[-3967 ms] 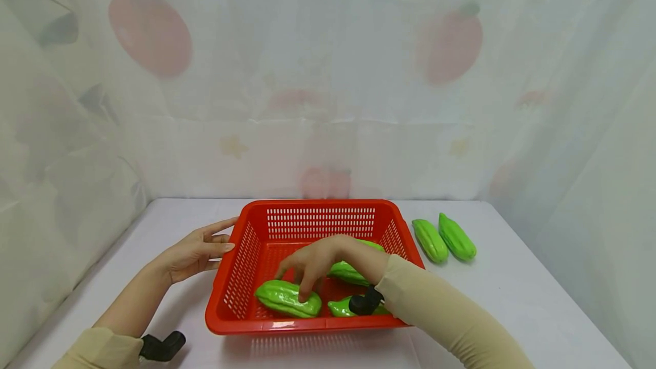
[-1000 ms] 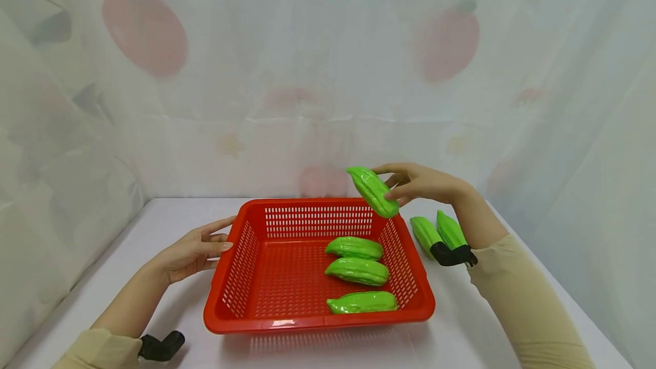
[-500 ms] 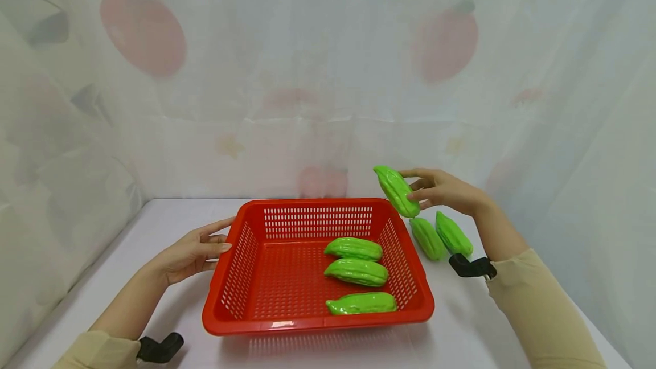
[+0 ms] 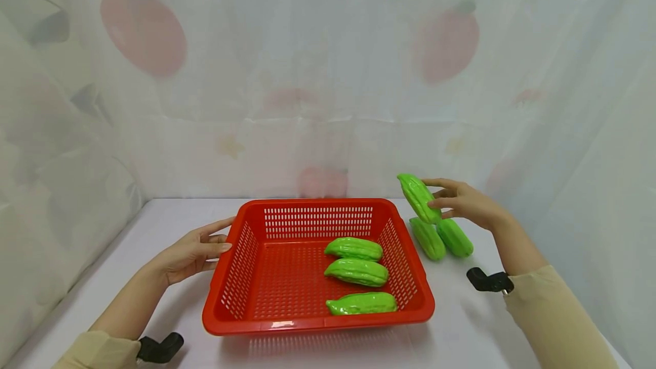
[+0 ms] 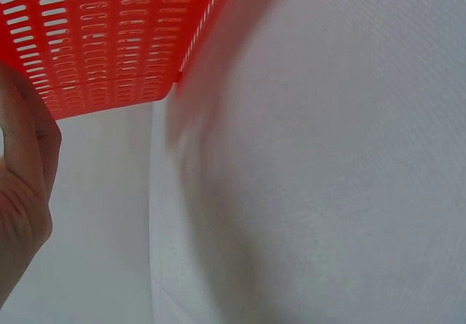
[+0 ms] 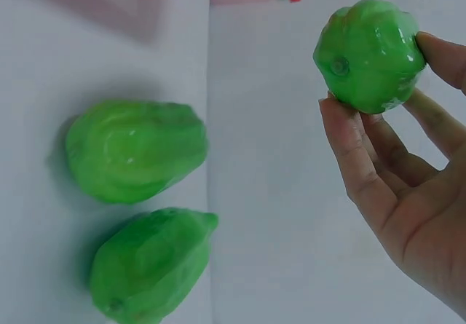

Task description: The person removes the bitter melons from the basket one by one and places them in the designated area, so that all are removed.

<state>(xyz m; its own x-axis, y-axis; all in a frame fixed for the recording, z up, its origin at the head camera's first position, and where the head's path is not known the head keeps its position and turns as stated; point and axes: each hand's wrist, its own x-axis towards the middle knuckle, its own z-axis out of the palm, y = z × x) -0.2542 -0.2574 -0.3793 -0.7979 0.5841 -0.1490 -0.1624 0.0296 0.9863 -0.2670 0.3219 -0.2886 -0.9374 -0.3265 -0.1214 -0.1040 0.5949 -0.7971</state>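
In the head view my right hand (image 4: 468,205) pinches a green ribbed gourd (image 4: 418,198) above the table, right of the basket. The right wrist view shows that gourd (image 6: 370,56) end-on between thumb and fingertips. Beneath it, two more green gourds (image 4: 428,239) (image 4: 455,238) lie on the table; the held one partly covers one of these. My left hand (image 4: 192,252) touches the left side of a red perforated basket (image 4: 318,323), fingers spread along its rim. Three gourds (image 4: 353,249) (image 4: 356,272) (image 4: 361,303) lie in the basket's right half.
The basket stands on a white-covered table (image 4: 461,323). A pale curtain (image 4: 328,101) with faded fruit prints hangs behind the table and along its sides. Black wrist mounts (image 4: 161,348) (image 4: 489,281) sit at both sleeves.
The right hand has lifted the gourd from the basket's front left, carried it over the right rim, and lowered it slightly toward the two table gourds. The left hand has stayed put.
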